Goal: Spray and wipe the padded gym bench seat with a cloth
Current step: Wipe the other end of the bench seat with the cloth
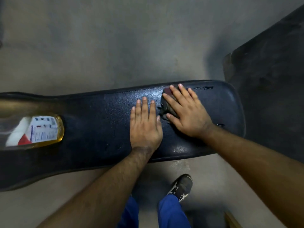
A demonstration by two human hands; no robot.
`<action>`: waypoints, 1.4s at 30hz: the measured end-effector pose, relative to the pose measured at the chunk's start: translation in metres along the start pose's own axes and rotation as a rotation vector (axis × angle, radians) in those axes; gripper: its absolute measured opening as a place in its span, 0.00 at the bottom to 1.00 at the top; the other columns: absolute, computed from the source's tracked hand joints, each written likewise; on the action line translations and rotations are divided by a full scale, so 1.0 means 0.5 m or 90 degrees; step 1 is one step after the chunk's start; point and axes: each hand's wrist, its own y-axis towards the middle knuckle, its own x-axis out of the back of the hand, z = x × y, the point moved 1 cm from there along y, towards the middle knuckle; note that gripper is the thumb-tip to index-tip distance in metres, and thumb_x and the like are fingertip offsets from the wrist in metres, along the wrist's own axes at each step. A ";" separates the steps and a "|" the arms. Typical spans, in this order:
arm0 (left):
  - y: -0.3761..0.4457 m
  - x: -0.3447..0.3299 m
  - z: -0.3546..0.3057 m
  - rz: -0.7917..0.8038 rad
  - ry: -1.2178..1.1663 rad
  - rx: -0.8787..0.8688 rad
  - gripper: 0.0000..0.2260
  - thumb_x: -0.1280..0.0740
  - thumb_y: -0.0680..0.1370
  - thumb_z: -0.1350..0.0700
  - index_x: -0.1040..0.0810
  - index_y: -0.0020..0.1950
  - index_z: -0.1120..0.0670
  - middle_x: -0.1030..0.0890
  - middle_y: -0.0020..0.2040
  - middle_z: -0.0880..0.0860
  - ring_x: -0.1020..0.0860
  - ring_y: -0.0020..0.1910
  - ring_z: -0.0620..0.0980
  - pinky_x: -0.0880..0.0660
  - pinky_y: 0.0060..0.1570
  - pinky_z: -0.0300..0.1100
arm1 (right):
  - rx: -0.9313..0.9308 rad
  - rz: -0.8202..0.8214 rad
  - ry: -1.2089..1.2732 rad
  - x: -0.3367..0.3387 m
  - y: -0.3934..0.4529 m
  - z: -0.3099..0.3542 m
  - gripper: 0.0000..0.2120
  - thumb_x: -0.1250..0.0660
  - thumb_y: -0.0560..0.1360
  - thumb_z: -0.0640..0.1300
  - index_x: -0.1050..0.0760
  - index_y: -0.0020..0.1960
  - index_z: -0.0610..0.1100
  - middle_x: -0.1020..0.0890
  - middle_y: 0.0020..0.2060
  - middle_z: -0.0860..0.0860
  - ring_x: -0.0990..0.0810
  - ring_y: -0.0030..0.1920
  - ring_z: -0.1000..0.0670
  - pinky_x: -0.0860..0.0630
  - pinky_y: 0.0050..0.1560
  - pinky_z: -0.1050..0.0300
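Left hand flat; right hand flat, fingers spread.

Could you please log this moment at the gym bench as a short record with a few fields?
bench: black padded seat, surface looks wet, torn spots near the far edge
cloth: dark, on the seat, mostly hidden under the right hand
right hand: fingers spread flat, pressing the cloth
left hand: flat on the seat beside the cloth, holding nothing
bottle: yellow liquid, labelled, on the seat's left end; top out of frame
floor: grey concrete
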 end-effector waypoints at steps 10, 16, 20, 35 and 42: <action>-0.002 0.000 -0.001 -0.001 0.009 -0.002 0.25 0.46 0.80 0.50 0.34 0.75 0.58 0.37 0.77 0.61 0.41 0.77 0.59 0.47 0.76 0.54 | -0.061 0.013 0.005 0.021 -0.007 -0.056 0.31 0.49 0.79 0.60 0.38 0.78 0.46 0.38 0.78 0.42 0.42 0.79 0.40 0.47 0.78 0.41; -0.002 0.007 -0.006 -0.005 0.009 -0.004 0.24 0.47 0.80 0.51 0.34 0.75 0.59 0.36 0.76 0.62 0.39 0.76 0.60 0.46 0.76 0.55 | -0.257 -0.035 0.054 0.009 -0.031 -0.004 0.31 0.49 0.79 0.57 0.39 0.78 0.46 0.40 0.79 0.41 0.45 0.79 0.38 0.49 0.78 0.39; -0.018 0.007 -0.008 -0.025 -0.055 -0.134 0.22 0.45 0.81 0.54 0.31 0.73 0.61 0.31 0.74 0.60 0.35 0.75 0.58 0.43 0.76 0.52 | -0.160 -0.011 0.008 0.008 -0.097 -0.073 0.30 0.48 0.79 0.56 0.41 0.79 0.47 0.41 0.79 0.42 0.44 0.79 0.39 0.49 0.79 0.41; -0.050 0.004 -0.076 -0.018 -0.145 -0.051 0.22 0.44 0.79 0.56 0.30 0.71 0.62 0.31 0.74 0.61 0.36 0.75 0.59 0.44 0.76 0.53 | -0.205 -0.074 0.031 -0.042 -0.227 0.076 0.30 0.43 0.80 0.56 0.39 0.78 0.46 0.39 0.79 0.42 0.44 0.79 0.40 0.48 0.78 0.40; -0.016 0.006 -0.171 -0.005 -0.211 -0.131 0.20 0.42 0.80 0.57 0.28 0.70 0.62 0.31 0.74 0.60 0.36 0.75 0.58 0.44 0.76 0.52 | -0.441 -0.110 0.044 -0.031 -0.260 -0.048 0.30 0.45 0.79 0.55 0.39 0.78 0.44 0.40 0.79 0.40 0.44 0.79 0.36 0.46 0.77 0.37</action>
